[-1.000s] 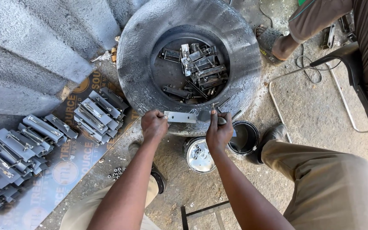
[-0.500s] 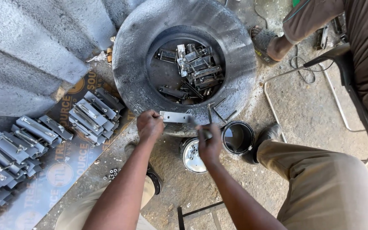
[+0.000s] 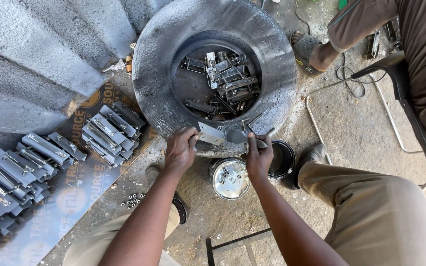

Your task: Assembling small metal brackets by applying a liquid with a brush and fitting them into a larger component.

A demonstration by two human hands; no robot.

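My left hand (image 3: 181,148) grips a small grey metal plate (image 3: 210,134) and rests it on the near rim of a big black tyre (image 3: 159,64). A thin, dark, brush-like tool (image 3: 241,136) is in my right hand (image 3: 258,156), its tip touching the plate's right end. Several dark metal latch parts (image 3: 225,81) lie piled in the tyre's hollow. Just below my hands stand a round tin (image 3: 230,178) holding small bits and a black can (image 3: 283,158).
Rows of grey metal latches (image 3: 108,129) lie on a printed board (image 3: 75,197) at the left, beside corrugated sheet (image 3: 30,59). Small nuts (image 3: 132,199) dot the ground. Another person (image 3: 420,54) sits at the upper right on a metal-framed chair (image 3: 331,88), a sandalled foot (image 3: 303,49) near the tyre.
My right hand dipped down toward the round tin half a second ago and has come back up, with the tool now on the plate. My left hand kept hold of the plate.
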